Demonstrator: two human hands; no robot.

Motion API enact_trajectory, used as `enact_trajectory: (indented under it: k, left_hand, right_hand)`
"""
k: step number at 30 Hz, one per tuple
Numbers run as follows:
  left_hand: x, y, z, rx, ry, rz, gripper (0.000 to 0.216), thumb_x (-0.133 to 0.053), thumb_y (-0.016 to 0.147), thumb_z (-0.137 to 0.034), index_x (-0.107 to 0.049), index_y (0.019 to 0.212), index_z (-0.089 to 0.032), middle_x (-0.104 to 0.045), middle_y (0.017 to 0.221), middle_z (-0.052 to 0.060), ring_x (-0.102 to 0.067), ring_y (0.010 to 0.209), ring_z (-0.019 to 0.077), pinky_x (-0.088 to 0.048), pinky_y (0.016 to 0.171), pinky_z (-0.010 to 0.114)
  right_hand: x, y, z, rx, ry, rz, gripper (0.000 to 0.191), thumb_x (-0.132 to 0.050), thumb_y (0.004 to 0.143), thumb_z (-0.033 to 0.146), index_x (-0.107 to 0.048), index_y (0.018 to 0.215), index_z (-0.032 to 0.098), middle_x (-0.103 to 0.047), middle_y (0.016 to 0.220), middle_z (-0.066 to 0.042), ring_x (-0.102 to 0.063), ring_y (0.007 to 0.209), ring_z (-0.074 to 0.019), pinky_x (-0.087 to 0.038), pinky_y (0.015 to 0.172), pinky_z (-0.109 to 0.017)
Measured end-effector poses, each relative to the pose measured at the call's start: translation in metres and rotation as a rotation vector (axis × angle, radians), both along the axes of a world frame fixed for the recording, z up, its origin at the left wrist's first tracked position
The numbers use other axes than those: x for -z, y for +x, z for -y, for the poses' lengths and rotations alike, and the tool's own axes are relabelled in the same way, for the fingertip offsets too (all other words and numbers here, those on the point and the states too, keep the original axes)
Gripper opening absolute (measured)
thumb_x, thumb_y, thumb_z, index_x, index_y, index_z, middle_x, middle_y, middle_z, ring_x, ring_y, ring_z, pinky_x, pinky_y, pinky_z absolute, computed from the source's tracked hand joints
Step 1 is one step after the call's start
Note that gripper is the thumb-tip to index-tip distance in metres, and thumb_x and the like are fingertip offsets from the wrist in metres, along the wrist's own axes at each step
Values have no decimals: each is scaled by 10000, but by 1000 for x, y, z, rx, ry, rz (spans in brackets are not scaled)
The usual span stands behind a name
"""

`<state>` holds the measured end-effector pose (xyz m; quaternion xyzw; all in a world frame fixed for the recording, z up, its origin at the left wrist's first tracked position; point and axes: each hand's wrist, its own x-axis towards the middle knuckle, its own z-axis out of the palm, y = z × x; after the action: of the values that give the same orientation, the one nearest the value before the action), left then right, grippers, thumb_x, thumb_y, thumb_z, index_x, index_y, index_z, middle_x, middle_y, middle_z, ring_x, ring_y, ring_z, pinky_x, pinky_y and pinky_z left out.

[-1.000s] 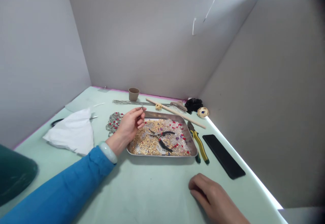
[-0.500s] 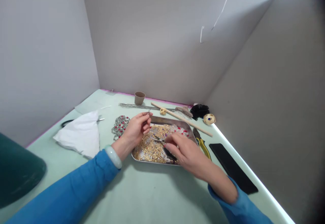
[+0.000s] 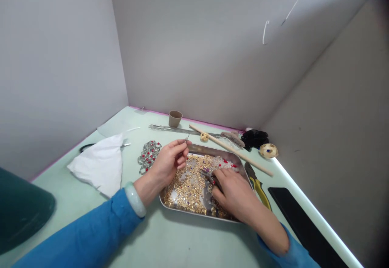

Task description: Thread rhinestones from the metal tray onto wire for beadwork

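Note:
My left hand (image 3: pixel 173 158) is closed in a pinch above the left edge of a metal tray (image 3: pixel 179 210), holding a thin piece of wire (image 3: pixel 187 137) whose end sticks up from the fingertips. Inside the tray lie many small gold beads (image 3: pixel 190 195), with clear and red beads (image 3: pixel 226 163) at the back right. My right hand (image 3: pixel 234 189) is down in the tray, its fingers closed around small pliers (image 3: pixel 207 174) whose jaws point left over the beads. The handles are mostly hidden by the hand.
Left of the tray lie a wire mesh piece with red beads (image 3: pixel 148 156) and a white cloth (image 3: pixel 99 164). Behind are a brown cup (image 3: pixel 175 118), a wooden stick (image 3: pixel 243 154) and loose wires (image 3: pixel 164 128). Yellow-handled pliers (image 3: pixel 261 193) and a black bar (image 3: pixel 300 223) lie right.
My right hand has lowered into the tray and closed on the small pliers that lay among the beads. My left hand keeps its pinch on the wire. The view has shifted slightly.

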<state>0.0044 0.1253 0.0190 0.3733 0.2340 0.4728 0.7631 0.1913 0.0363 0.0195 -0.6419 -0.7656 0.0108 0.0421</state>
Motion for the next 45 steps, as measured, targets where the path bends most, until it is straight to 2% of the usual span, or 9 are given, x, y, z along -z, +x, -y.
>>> enact_trajectory:
  k: [7, 14, 18, 21, 26, 32, 37, 40, 45]
  left_hand:
    - [0, 0, 0, -47, -2, 16, 150, -597, 781, -231, -577, 891, -132, -422, 596, -42, -287, 421, 15, -196, 369, 164]
    - [-1, -1, 0, -77, -11, 30, 152, -575, 793, -222, -575, 909, -122, -426, 605, -38, -301, 432, 18, -196, 375, 164]
    - [-3, 0, 1, -90, -26, 22, 142, -571, 794, -217, -574, 901, -123, -418, 586, -43, -284, 421, 18, -187, 372, 163]
    - [-4, -1, 1, -111, -36, 51, 144, -574, 789, -212, -569, 909, -133, -423, 589, -44, -291, 422, 22, -197, 372, 164]
    - [-4, -2, 2, -151, -50, 119, 131, -572, 773, -194, -560, 893, -143, -427, 581, -44, -306, 420, 28, -214, 371, 167]
    - [-3, -3, 0, -130, -49, 116, 146, -577, 767, -204, -570, 896, -137, -430, 577, -44, -308, 414, 26, -213, 368, 167]
    - [-4, -2, 1, -111, -33, 86, 151, -584, 772, -215, -576, 899, -134, -433, 587, -42, -300, 418, 22, -203, 370, 164]
    - [-4, -2, 1, -94, -18, 55, 154, -587, 773, -220, -575, 900, -133, -433, 586, -41, -300, 420, 22, -198, 372, 162]
    - [-4, 0, 1, -54, -3, 22, 150, -589, 773, -232, -575, 884, -132, -429, 581, -40, -285, 416, 23, -176, 368, 167]
  right_hand:
    - [-15, -28, -11, -192, 6, -107, 132, -470, 774, 219, -587, 813, 171, -544, 861, -78, -485, 798, -182, -368, 662, -297]
    - [-11, 1, -27, -15, 54, 38, 136, -487, 744, 234, -596, 788, 166, -532, 797, -88, -501, 761, -210, -371, 621, -324]
    - [-13, -13, -22, -110, 64, -119, 210, -431, 819, 237, -593, 935, 171, -545, 878, -88, -512, 838, -205, -400, 700, -329]
    - [-8, -25, -21, -238, -2, -134, 195, -443, 806, 200, -598, 923, 187, -554, 882, -73, -514, 847, -195, -403, 701, -312]
    - [-17, -9, -22, -112, 3, -44, 146, -494, 740, 199, -624, 799, 169, -557, 792, -88, -522, 771, -213, -389, 638, -329]
    - [-30, -7, -14, -310, -153, -224, 204, -496, 737, 178, -647, 870, 215, -564, 782, -56, -529, 750, -183, -397, 626, -296]
    - [-17, 1, -19, -213, -107, -136, 233, -527, 764, 236, -618, 978, 216, -574, 848, -76, -531, 818, -216, -410, 681, -336]
    - [-23, 15, -28, -236, -117, -113, 216, -564, 774, 353, -628, 946, 241, -592, 867, -64, -536, 845, -225, -408, 702, -343]
    - [-43, 33, -85, -81, 19, -91, 277, -461, 844, 391, -645, 967, 224, -618, 924, -82, -562, 803, -209, -394, 689, -331]
